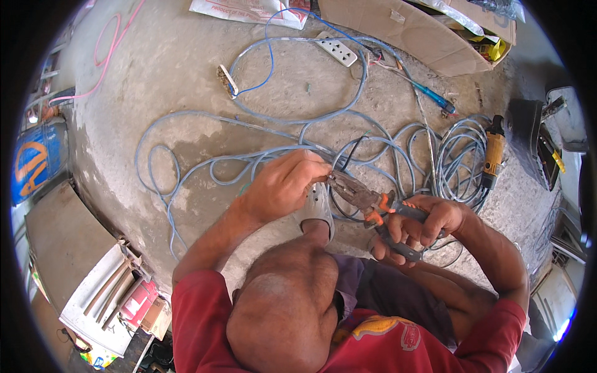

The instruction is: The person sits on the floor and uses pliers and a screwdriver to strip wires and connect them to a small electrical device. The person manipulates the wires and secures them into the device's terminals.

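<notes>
My right hand (pixel 429 221) is wrapped around the grey and orange handles of a pair of combination pliers (pixel 354 191), whose worn metal jaws point left. At the jaw tips, the fingertips of my left hand (pixel 283 186) are pinched together. What they pinch is too small to make out. A thin black wire (pixel 354 152) shows right beside the jaws, with a fine end sticking up; whether the jaws grip it cannot be seen. Below the pliers is a foot in a light clog (pixel 317 208).
Grey-blue cable (pixel 460 155) lies coiled and looped over the concrete floor. Beside it rests a yellow and black angle grinder (pixel 493 152). Farther off are a blue screwdriver (pixel 435 97), a white socket strip (pixel 336 50) and a cardboard box (pixel 404 34). A blue drum (pixel 40 161) stands left.
</notes>
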A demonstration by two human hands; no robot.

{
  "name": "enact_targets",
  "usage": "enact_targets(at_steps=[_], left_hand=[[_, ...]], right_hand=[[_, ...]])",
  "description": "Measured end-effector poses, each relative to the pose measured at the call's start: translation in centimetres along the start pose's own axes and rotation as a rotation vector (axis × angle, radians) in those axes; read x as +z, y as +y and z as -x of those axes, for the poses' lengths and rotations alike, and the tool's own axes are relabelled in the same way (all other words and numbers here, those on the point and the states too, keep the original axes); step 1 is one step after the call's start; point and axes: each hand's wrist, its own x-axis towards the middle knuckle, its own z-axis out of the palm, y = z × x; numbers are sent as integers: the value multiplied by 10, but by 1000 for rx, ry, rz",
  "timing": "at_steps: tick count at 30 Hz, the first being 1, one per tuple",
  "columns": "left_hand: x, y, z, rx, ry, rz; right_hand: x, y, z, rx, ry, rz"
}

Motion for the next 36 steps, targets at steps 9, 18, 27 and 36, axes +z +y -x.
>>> enact_targets(at_steps=[9,18,27,36], left_hand=[[-13,-9,-6,-743,-57,957],[-51,-13,-28,-735,94,1183],[-75,-21,-33,-669,112,1075],[-77,-27,-40,-637,52,1170]], right_hand=[[15,-24,12,-224,200,310],[42,-72,-15,-525,620,652],[60,-77,-27,-519,655,940],[53,-70,-29,-441,671,999]])
